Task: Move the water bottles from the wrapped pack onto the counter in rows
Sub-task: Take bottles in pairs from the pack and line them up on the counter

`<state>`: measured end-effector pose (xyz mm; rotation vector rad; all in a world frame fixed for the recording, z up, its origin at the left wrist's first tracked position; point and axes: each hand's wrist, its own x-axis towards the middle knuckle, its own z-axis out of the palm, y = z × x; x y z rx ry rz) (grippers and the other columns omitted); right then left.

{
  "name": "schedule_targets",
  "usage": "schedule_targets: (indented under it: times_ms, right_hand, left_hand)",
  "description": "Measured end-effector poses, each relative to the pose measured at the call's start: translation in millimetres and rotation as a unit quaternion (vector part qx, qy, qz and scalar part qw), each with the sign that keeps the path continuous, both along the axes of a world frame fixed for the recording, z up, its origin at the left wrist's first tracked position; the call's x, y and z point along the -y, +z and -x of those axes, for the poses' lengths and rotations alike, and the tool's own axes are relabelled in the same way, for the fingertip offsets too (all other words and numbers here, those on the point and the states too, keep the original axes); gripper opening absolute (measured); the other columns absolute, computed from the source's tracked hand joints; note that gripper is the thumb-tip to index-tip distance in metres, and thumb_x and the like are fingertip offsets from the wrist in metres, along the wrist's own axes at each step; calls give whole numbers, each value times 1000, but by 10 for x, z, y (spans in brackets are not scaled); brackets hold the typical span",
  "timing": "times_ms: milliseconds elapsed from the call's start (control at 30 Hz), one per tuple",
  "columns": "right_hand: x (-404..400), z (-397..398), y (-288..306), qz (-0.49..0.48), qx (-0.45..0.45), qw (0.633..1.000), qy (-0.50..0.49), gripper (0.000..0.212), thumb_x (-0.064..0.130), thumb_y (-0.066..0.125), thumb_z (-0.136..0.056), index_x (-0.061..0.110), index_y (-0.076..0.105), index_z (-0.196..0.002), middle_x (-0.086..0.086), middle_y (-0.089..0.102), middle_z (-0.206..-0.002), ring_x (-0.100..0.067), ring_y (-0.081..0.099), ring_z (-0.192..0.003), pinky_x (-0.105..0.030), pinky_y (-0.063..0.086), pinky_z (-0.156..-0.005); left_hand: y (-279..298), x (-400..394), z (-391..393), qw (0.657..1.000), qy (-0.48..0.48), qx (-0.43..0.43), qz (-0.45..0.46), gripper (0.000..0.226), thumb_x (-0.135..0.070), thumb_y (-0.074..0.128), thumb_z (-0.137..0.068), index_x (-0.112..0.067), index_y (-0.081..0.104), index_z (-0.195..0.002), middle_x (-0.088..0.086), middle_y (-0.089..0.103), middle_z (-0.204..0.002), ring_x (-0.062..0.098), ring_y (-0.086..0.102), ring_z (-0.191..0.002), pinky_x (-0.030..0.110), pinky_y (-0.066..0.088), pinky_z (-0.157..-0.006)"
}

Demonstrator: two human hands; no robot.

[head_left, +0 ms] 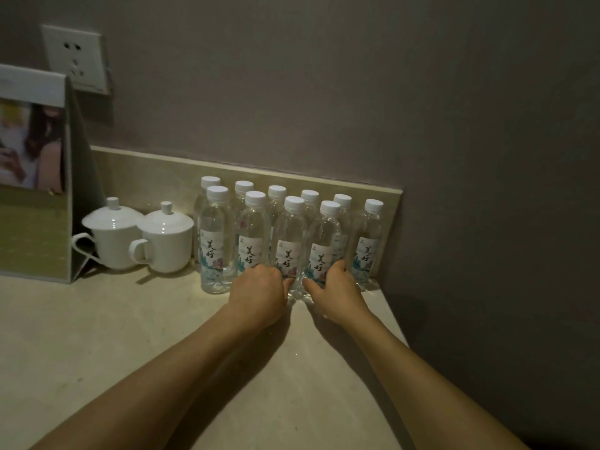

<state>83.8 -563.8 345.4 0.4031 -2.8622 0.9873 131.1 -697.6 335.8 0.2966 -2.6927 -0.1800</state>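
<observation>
Several clear water bottles with white caps and flowered labels stand upright in two rows on the beige counter against the back ledge. My left hand wraps the base of the second front-row bottle. My right hand grips the base of the fourth front-row bottle. The third front-row bottle stands between my hands. The leftmost front bottle and the far-right bottle stand untouched. No wrapped pack is in view.
Two white lidded cups stand left of the bottles. A folded standing card sits at the far left, under a wall socket. The counter's right edge runs just right of the bottles.
</observation>
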Motion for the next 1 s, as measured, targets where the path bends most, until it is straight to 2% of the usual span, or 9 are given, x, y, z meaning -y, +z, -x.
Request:
schedule_targets:
  times_ms: [200,367,467,567,667,767,1000]
  right_hand:
    - [6,-24,9,22,13,1000,-8,70,43,64,-88,3,31,-136,-16,51,-136,-33,55,-121,-40,49,-93]
    - [80,-114,-66,39,-42,996,-61,66,44,66,-87,8,31,-131,-15,49,-133,-33,55,-117,-40,48,-87]
    - [93,-137,-111,35,-56,996,-61,61,41,62,-90,8,32,-131,-15,50,-134,-33,56,-117,-45,52,-90]
    - [99,-106,-90,24,-49,997,-53,60,39,61,-91,6,32,-133,-15,49,-136,-33,56,-118,-45,52,-93]
    - [105,-106,-78,21,-46,997,-49,62,38,60,-92,5,30,-136,-16,48,-137,-33,55,-118,-44,52,-93]
    - [88,-114,-71,22,-39,998,-42,63,37,60,-92,4,30,-137,-17,48,-138,-34,54,-120,-44,52,-95]
    - [48,-110,-30,17,-23,999,-29,62,37,60,-92,4,32,-136,-16,51,-136,-33,56,-119,-40,50,-91]
  left_hand:
    - [25,16,-38,1000,-10,-3,-6,46,-48,42,-100,-11,70,-96,9,69,-88,26,66,-84,34,54,-74]
    - [5,55,-36,1000,-9,-3,-27,44,-50,45,-98,-13,69,-95,5,66,-82,22,65,-78,35,57,-73]
    - [-20,50,-18,1000,-7,-14,-17,45,-50,45,-98,-13,69,-91,-1,51,-67,18,54,-67,29,48,-63]
    - [-44,49,6,1000,-3,-15,-19,44,-49,45,-98,-13,69,-90,0,48,-69,19,50,-66,31,46,-62]
    - [-44,59,14,1000,-9,-10,-23,44,-49,45,-98,-12,69,-91,1,52,-71,20,53,-69,32,52,-67]
    - [-33,66,5,999,-22,-8,-26,44,-48,45,-99,-12,69,-92,5,63,-77,23,63,-76,35,57,-73]
    - [6,73,-9,999,-22,10,-24,44,-47,44,-99,-11,69,-94,7,66,-84,25,65,-81,36,55,-74]
